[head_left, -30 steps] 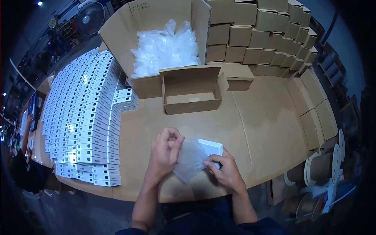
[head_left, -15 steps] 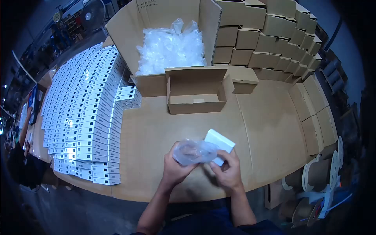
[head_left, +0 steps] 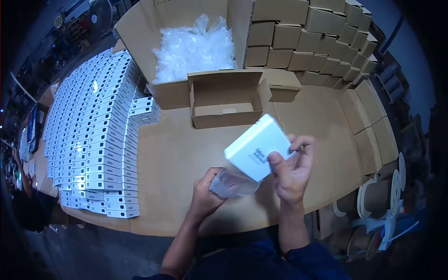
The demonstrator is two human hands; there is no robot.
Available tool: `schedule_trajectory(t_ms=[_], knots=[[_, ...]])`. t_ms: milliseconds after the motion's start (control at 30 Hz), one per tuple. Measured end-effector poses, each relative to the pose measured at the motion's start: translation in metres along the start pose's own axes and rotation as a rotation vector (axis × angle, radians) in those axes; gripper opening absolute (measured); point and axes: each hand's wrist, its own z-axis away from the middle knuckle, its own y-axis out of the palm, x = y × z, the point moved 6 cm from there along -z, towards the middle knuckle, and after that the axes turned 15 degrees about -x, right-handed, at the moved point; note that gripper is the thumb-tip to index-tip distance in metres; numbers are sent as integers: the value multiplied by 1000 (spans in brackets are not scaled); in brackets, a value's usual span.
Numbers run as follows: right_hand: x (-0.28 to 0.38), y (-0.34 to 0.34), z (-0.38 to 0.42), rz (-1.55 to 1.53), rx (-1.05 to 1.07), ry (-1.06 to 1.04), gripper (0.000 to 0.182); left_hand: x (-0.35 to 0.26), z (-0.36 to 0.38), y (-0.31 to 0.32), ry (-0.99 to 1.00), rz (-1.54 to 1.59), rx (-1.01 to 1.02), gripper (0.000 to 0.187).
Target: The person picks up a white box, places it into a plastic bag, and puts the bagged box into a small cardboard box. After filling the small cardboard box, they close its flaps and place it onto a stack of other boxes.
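Note:
My right hand [head_left: 293, 175] grips a thin white box [head_left: 259, 144] by its right edge, thumb on the printed face. The box is tilted and raised above the table. My left hand [head_left: 205, 196] is closed around a clear plastic bag [head_left: 235, 183], whose mouth lies just under the box's lower corner. Beyond both hands, an open brown carton [head_left: 228, 121] stands with its opening facing me.
Many small white printed boxes [head_left: 105, 130] are stacked on the left. A large cardboard carton [head_left: 133, 35] at the back holds a heap of clear plastic bags [head_left: 196, 51]. Brown cartons [head_left: 322, 44] form a wall at back right. Reels [head_left: 378, 196] stand by the table's right edge.
My right hand has lifted the white box up and turned its printed face toward me. The bag stays in my left hand, slightly lower. The view has shifted a little.

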Motion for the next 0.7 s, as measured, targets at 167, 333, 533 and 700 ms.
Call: schedule_trajectory(t_ms=[167,333,533,700], knots=[[-12,14,12,115,149,24,34,3,-3,-2,-76,73,-25,47],[-15,7,4,224,206,54,28,16,-2,-3,-146,144,31,48],[-25,-2,-4,435,245,53,19,17,3,2,-181,164,62,50],[-39,10,-5,497,390,166,15,19,7,3,-233,259,145,58]])
